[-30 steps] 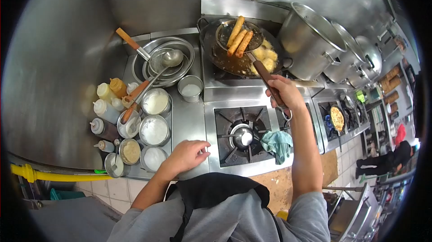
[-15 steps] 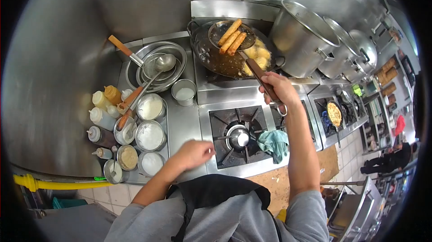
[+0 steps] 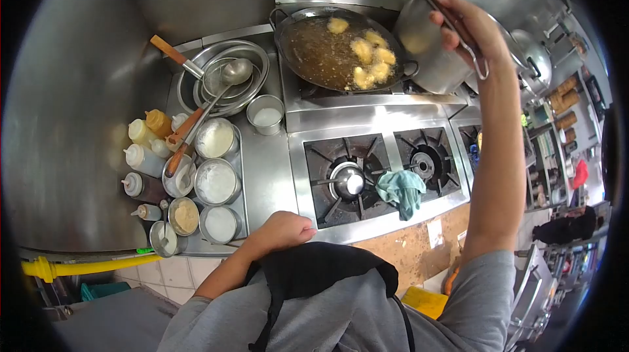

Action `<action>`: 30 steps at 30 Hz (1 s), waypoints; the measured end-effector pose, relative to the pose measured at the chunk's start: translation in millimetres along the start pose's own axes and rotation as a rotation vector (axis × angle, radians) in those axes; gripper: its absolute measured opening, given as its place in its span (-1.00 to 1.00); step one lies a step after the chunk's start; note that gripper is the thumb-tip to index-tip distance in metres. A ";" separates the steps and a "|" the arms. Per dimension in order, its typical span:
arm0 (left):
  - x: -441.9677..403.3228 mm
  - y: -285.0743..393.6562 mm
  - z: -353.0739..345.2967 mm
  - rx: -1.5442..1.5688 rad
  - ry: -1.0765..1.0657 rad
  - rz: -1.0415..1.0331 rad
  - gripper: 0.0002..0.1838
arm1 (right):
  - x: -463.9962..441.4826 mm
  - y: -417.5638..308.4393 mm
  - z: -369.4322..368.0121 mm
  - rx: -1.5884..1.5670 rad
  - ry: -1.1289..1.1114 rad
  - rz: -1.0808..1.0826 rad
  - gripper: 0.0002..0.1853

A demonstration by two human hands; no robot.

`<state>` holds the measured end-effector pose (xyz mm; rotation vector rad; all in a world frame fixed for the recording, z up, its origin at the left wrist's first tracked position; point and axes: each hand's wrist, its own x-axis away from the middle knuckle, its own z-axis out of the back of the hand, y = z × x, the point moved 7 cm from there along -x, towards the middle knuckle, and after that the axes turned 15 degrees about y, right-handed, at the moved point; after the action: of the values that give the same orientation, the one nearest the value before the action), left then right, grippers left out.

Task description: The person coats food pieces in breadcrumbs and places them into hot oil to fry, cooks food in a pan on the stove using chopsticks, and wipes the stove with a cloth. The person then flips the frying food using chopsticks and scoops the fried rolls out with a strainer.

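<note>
Raised at the upper right, my right hand (image 3: 477, 28) grips the long handle of a skimmer (image 3: 429, 0). Its basket lies outside the view past the top edge, so its contents are hidden. Below and to the left, a wok (image 3: 308, 44) of bubbling oil holds several pale-golden battered pieces (image 3: 362, 49). My left hand (image 3: 285, 229) is curled closed near the front edge of the stove, with nothing visible in it. Close to it stand a burner (image 3: 347, 182) with a metal dome over its middle and a teal cloth (image 3: 401, 191) draped at the stove's front.
Tall steel pots (image 3: 426, 57) stand right of the wok. On the left are nested steel bowls (image 3: 262, 83) with a ladle (image 3: 237, 72), tins of white powder (image 3: 216, 182), and several squeeze bottles (image 3: 143, 159). A person in dark clothes (image 3: 567, 229) is far right.
My right hand has lifted the skimmer, with its fried rolls, up and right until the basket left view. My left hand has drawn slightly back. More of the wok's oil shows.
</note>
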<state>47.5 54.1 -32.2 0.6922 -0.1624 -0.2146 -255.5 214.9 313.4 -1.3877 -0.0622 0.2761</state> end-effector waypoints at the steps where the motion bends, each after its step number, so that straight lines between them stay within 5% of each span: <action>1: 0.9 1.3 -0.6 0.020 0.013 0.008 -0.59 | 3.7 5.3 0.5 0.040 0.046 0.002 -0.73; 8: 9.6 5.1 3.9 0.008 0.048 0.022 -0.56 | 52.8 136.5 -34.3 -0.023 0.009 -0.256 -0.77; 16: 8.5 2.5 -0.3 0.014 0.104 0.010 -0.56 | 23.6 28.1 -2.4 0.154 0.070 -0.020 -0.69; 19: 6.7 7.0 -3.2 0.025 0.103 -0.001 -0.57 | 36.9 -0.9 -12.1 -0.088 0.097 -0.003 -0.65; 21: 7.9 12.3 -4.9 0.013 0.073 -0.009 -0.57 | 26.1 22.2 -0.6 0.217 0.054 0.009 -0.64; 30: 21.2 27.1 -12.9 -0.001 0.053 0.007 -0.56 | 89.8 138.0 -26.8 -0.124 -0.012 -0.295 -0.78</action>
<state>74.6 77.1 -22.8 0.6960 -0.1138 -0.1892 -184.7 231.1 163.2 -1.4785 -0.2955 0.0338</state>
